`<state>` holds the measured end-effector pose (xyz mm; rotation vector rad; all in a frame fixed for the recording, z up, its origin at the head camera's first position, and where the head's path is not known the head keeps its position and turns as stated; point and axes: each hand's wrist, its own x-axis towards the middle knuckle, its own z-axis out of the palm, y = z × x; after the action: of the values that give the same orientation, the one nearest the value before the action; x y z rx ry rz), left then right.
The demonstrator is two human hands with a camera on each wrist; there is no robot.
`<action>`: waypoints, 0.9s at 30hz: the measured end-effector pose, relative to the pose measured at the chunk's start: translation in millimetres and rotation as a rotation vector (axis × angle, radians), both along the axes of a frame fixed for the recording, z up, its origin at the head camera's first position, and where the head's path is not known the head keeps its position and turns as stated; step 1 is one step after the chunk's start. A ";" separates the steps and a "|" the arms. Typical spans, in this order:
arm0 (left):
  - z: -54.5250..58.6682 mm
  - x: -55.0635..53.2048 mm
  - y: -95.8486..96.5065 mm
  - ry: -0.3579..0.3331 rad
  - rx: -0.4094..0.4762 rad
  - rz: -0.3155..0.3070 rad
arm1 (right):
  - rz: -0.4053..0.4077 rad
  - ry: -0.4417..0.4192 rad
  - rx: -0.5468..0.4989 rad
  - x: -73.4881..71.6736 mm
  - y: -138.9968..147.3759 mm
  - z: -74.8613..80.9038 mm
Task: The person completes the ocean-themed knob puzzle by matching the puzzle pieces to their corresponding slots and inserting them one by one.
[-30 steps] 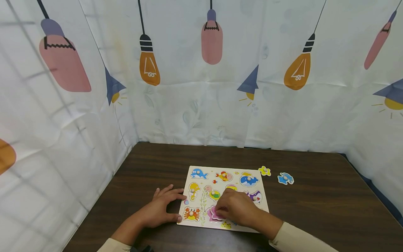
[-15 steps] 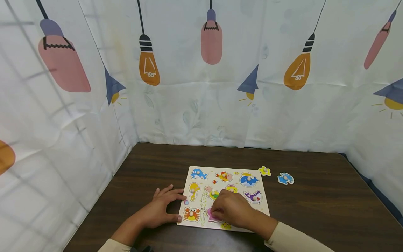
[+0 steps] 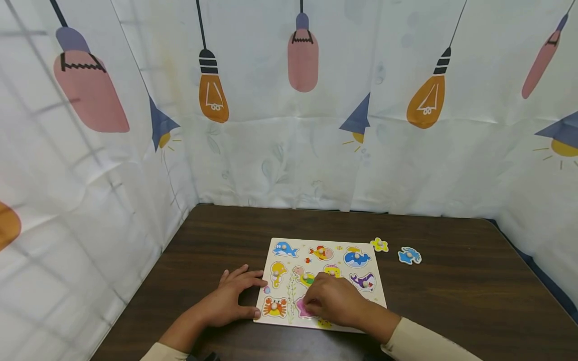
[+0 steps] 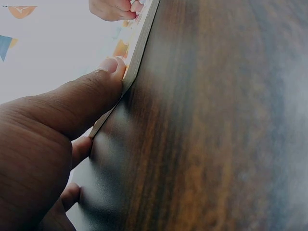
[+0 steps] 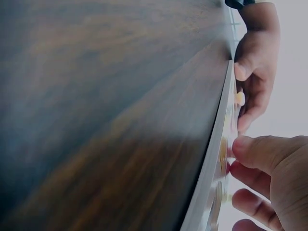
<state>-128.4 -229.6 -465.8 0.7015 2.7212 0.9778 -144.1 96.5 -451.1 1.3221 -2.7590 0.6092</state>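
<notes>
A peg puzzle board (image 3: pixel 292 244) with sea-animal pieces lies on the brown table. My right hand (image 3: pixel 338 299) is over its lower middle, thumb and fingertips pinching a pink puzzle piece (image 3: pixel 301 308), partly covered by the fingers. That piece appears to lie within its slot. In the right wrist view, the thumb (image 5: pixel 260 148) and index finger meet at the board's surface; the knob is hidden. My left hand (image 3: pixel 230 297) rests at the board's left edge, fingers spread and thumb touching the lower left corner. The left wrist view shows that thumb (image 4: pixel 91 91) against the board's edge.
A yellow flower-shaped piece (image 3: pixel 380 244) sits at the board's upper right corner. Right of it, a blue piece (image 3: pixel 410 255) lies on the table (image 3: pixel 474 291). On the board are a crab (image 3: pixel 274 307), a seahorse (image 3: pixel 278 274) and several others. Patterned curtains (image 3: pixel 289 165) hang behind.
My right hand has shifted slightly left with the pink piece, which sat off its slot and now lines up with it. Over the last half second it barely moves. The left hand stays put.
</notes>
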 end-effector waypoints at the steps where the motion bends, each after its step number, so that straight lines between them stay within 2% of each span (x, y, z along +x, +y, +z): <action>1: 0.0 0.0 0.1 -0.001 -0.001 -0.001 | 0.002 0.007 0.005 -0.5 1.6 0.1; 7: 0.4 -0.5 0.1 0.004 -0.005 -0.004 | -0.012 0.017 0.011 -4.2 15.7 2.3; 13: -0.4 -1.3 -0.5 0.008 -0.010 -0.010 | -0.078 -0.014 0.018 -7.1 34.6 6.6; 27: -0.2 -1.0 0.0 -0.009 -0.011 -0.006 | -0.235 0.076 0.033 -18.4 86.9 5.9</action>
<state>-129.5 -229.6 -465.9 0.7009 2.7130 0.9622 -162.5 183.4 -445.3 0.9813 -2.8148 0.4896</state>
